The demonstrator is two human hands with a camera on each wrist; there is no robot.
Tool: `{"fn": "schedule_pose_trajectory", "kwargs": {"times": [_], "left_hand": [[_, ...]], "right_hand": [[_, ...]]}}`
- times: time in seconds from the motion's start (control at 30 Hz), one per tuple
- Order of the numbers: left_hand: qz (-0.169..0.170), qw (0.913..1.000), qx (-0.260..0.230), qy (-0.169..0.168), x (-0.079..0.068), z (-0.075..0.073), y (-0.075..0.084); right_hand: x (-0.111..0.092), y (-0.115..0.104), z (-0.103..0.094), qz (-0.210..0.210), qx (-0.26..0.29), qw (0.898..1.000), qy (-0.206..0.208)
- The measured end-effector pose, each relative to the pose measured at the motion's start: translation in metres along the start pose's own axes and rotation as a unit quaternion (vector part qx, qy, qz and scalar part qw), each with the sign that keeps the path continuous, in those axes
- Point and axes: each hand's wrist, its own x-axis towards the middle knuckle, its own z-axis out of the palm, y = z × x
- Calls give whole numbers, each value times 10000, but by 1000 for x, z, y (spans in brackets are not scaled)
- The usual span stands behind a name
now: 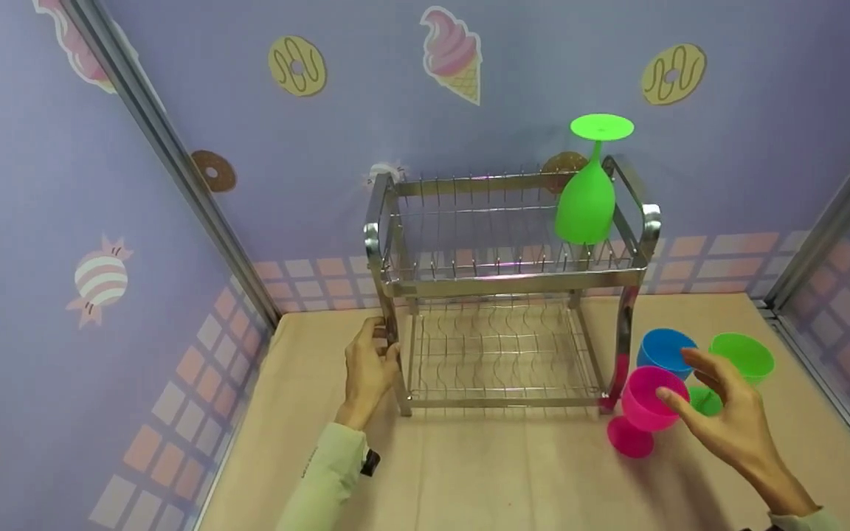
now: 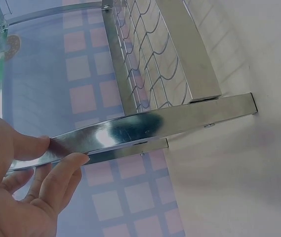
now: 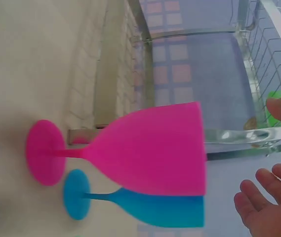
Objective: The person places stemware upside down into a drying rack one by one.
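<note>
My left hand [image 1: 368,371] pinches the left front upright of a two-tier metal dish rack [image 1: 513,282]; the left wrist view shows the thumb on one side of the post [image 2: 125,131] and fingers on the other. Over the pink goblet [image 1: 646,414], my right hand [image 1: 733,417] hovers with fingers spread and thumb apart. In the right wrist view that hand [image 3: 273,197] is apart from the pink goblet [image 3: 152,150], which stands upright. A green goblet [image 1: 586,205] sits upside down on the rack's upper tier, at the right.
Behind the pink goblet stand a blue goblet [image 1: 662,349] and another green goblet [image 1: 741,356], both upright, right of the rack. A pale cloth covers the table [image 1: 469,472]. Patterned walls [image 1: 366,74] enclose the back and sides, with metal posts [image 1: 174,162] at the corners.
</note>
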Motion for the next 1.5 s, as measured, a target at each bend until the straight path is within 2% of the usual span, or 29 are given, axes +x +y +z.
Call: {"fn": "schedule_pose_trajectory", "kwargs": {"times": [0.27,0.43,0.63,0.77,1.03,1.27,1.5], "left_hand": [[117,9999,-32,22,-1,0,-1],[175,9998,-25,57,1,0,0],[132,9999,18,95,2,2,2],[120,9999,24,102,2,5,2],[190,9997,26,121,2,6,2],[118,9999,60,70,0,3,0],[113,9997,-197,4,-4,-2,-2]], "right_hand": [[-28,18,9,434,7,9989,182],[-42,30,21,1086,-245,9937,149],[-53,45,39,2266,-88,9738,-175],[-56,57,52,2793,127,9594,-361],[-58,61,58,2992,426,9527,-312],[-56,53,60,2807,461,9584,-253],[-54,38,58,2715,534,9607,-208]]}}
